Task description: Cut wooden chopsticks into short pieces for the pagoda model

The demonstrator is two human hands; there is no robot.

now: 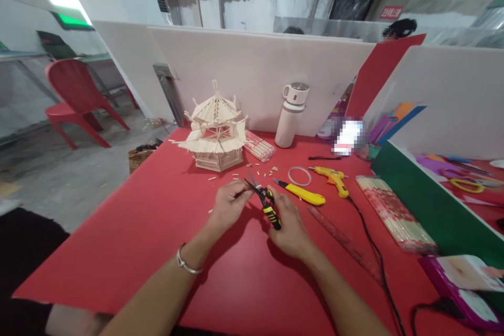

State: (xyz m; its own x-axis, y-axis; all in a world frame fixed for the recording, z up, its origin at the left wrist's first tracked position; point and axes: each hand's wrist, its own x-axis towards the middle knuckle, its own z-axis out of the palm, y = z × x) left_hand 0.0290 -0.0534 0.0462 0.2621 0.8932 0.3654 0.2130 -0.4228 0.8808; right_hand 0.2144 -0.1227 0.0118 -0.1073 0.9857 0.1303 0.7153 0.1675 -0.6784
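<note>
My right hand (289,223) is closed around a pair of scissors (271,213) with black and yellow handles. The dark blades point up and left, slightly apart, in front of my left hand (231,203). My left fingers are pinched at the blades; a pale bit, apparently a thin stick, shows near the tips, mostly hidden. Beyond the hands stands a pagoda model (217,144) built of pale wooden sticks, with two tiers of roof. Short cut stick pieces (271,170) lie scattered between the model and the scissors.
Right of my hands lie a yellow utility knife (305,194), a clear ring (300,176), a yellow glue gun (333,178) with a black cord, and a ruler (342,241). Packs of sticks (396,212) and a white bottle (290,115) rest on the red table (129,241). White boards (244,79) wall the back.
</note>
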